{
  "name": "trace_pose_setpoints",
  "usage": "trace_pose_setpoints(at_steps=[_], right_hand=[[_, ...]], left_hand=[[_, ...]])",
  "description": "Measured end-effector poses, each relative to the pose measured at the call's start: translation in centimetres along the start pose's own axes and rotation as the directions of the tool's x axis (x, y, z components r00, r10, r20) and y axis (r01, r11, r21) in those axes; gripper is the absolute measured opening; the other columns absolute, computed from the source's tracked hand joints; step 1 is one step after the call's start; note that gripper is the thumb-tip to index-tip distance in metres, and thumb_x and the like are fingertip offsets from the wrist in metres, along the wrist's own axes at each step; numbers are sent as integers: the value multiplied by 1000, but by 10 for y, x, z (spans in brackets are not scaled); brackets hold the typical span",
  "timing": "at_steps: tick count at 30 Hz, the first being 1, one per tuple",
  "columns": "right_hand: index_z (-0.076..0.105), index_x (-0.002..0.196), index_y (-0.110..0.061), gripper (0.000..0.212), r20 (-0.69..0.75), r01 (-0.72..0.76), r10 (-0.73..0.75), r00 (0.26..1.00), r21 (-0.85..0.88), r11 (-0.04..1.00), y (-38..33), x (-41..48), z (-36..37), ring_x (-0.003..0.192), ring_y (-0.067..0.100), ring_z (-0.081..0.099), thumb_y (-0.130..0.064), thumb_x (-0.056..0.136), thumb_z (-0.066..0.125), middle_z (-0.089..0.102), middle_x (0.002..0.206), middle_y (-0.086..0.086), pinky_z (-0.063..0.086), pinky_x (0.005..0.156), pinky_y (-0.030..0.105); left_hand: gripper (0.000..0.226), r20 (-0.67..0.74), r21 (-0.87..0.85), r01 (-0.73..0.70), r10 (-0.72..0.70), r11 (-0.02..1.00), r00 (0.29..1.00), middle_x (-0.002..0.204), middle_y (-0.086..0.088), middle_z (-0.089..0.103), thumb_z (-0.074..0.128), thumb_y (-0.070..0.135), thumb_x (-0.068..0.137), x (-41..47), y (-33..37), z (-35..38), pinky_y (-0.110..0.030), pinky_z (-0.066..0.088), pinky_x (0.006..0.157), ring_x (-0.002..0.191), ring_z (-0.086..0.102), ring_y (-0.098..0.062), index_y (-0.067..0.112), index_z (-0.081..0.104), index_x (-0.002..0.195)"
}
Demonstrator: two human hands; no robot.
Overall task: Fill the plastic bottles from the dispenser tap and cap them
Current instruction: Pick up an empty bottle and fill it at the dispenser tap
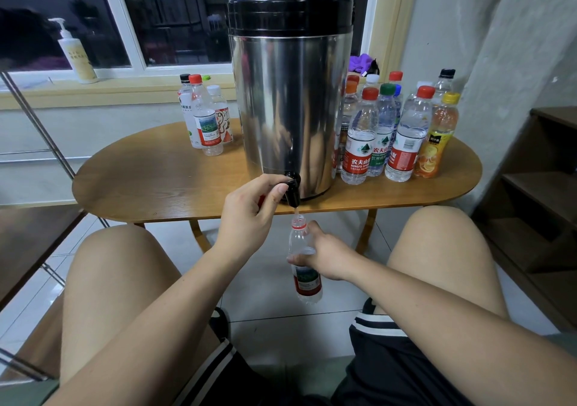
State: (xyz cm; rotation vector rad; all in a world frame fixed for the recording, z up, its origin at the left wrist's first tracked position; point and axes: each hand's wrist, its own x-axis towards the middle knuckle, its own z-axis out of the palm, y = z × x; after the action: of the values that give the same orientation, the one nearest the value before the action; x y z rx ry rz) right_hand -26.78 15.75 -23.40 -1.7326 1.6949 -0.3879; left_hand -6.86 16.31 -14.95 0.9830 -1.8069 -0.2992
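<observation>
A tall steel dispenser (288, 109) with a black lid stands on the wooden table (162, 181). Its black tap (293, 192) hangs over the table's front edge. My left hand (249, 212) pinches the tap lever, and something red shows in its palm. Below the tap, my right hand (327, 256) grips an uncapped clear bottle (304, 268) with a red neck ring and red label. A thin stream of water runs from the tap into the bottle's mouth.
Several capped bottles (396, 131) crowd the table right of the dispenser; three more (207, 118) stand at its left. A pump bottle (76, 53) sits on the windowsill. My bare knees flank the bottle. Wooden steps (537, 206) rise at right.
</observation>
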Motion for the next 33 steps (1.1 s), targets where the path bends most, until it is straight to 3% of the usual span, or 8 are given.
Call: trace_pose_setpoints(at_steps=[20,33], right_hand=[[29,146,-40,85,-4,-4,4,1000,-5,1000,-2,-1,0,116,31,67,-59,84,84,64,138,8,62,95,49],[33,146,-36,81,-8,10,-10,1000,-17,1000,-1,-2,0,117,30,66,-59,86,83,63,140,8,61,95,47]], left_hand=[[22,10,0,5,-5,1000,1000,105,18,76,63,32,111,0,-2,-1,-14,48,81,98,71,-3,22,78,125],[21,8,-12,17,-16,1000,1000,99,24,73,64,31,111,-1,-2,0,-13,46,78,90,68,1,24,78,124]])
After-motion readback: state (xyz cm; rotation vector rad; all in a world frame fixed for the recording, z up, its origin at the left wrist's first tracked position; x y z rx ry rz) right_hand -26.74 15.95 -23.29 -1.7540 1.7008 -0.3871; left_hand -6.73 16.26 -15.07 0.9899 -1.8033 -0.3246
